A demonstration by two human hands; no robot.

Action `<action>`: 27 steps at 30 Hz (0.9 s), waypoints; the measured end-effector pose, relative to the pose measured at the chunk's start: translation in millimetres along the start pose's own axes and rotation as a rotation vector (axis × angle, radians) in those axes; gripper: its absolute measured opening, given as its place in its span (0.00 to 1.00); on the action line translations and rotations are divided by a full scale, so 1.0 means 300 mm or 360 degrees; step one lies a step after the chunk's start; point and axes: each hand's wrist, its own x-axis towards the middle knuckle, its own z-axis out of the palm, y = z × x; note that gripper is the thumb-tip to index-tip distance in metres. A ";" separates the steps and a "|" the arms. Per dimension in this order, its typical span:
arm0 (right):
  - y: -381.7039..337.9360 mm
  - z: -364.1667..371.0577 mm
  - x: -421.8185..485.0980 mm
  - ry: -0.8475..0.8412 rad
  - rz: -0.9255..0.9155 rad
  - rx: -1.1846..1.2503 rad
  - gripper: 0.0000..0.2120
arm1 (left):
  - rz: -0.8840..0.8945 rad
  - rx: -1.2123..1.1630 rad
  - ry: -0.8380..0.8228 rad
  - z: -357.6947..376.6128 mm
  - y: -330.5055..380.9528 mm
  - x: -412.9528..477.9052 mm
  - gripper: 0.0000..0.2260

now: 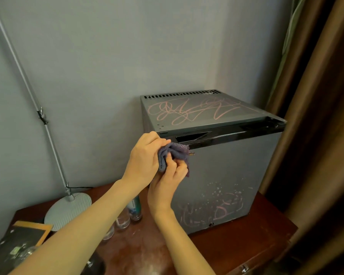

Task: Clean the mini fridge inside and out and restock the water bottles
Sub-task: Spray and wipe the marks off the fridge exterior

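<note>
Head view: left hand (145, 155) and right hand (166, 183) tight round purple cloth (178, 151), mini fridge (230, 165) logo (191, 154) half-hidden.

The light is soft and dim, with no hard shadows. A small shine sits on the black top strip of the fridge (232, 167). The lamp pole (24, 76) bends near the edge. The bottom left corner looks blurry.
</note>
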 end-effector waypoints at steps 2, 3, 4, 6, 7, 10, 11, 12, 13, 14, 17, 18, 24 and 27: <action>0.037 0.004 0.008 -0.0023 -0.0251 -0.0082 0.20 | 0.0002 0.0012 0.0000 0.001 0.001 -0.003 0.20; 0.053 0.002 0.010 -0.0040 -0.0307 -0.0118 0.20 | -0.0001 0.0020 0.0005 0.003 0.001 -0.005 0.20; 0.064 -0.007 0.014 -0.0049 -0.0318 -0.0139 0.19 | -0.0009 0.0030 0.0014 0.007 0.002 -0.007 0.20; 0.091 -0.020 0.010 -0.0068 -0.0404 -0.0224 0.18 | -0.0014 0.0062 0.0039 0.015 0.002 -0.011 0.19; 0.106 -0.027 0.008 -0.0080 -0.0470 -0.0265 0.17 | -0.0016 0.0083 0.0050 0.018 0.000 -0.012 0.17; 0.143 -0.030 0.001 -0.0177 -0.0584 -0.0368 0.18 | -0.0036 0.0138 0.0054 0.024 -0.010 -0.017 0.12; 0.155 -0.031 -0.008 -0.0236 -0.0584 -0.0403 0.18 | -0.0036 0.0155 0.0046 0.024 -0.011 -0.017 0.11; 0.167 -0.033 -0.021 -0.0264 -0.0579 -0.0435 0.18 | -0.0033 0.0173 0.0039 0.025 -0.012 -0.017 0.11; 0.177 -0.038 -0.035 -0.0276 -0.0567 -0.0449 0.17 | -0.0025 0.0190 0.0039 0.025 -0.011 -0.016 0.11; 0.186 -0.046 -0.047 -0.0282 -0.0562 -0.0459 0.15 | -0.0017 0.0202 0.0045 0.027 -0.011 -0.017 0.11; 0.237 -0.068 -0.084 -0.0325 -0.0525 -0.0467 0.12 | -0.0013 0.0228 0.0085 0.032 -0.006 -0.019 0.12; 0.264 -0.077 -0.098 -0.0371 -0.0520 -0.0491 0.12 | -0.0009 0.0243 0.0102 0.036 -0.005 -0.021 0.11; 0.463 -0.214 0.010 -0.0141 0.0363 -0.0327 0.24 | -0.0039 0.0318 0.0243 0.084 0.004 -0.035 0.11; 0.595 -0.355 0.213 0.0160 0.0430 -0.0447 0.21 | -0.0143 0.0306 0.0374 0.125 0.024 -0.037 0.13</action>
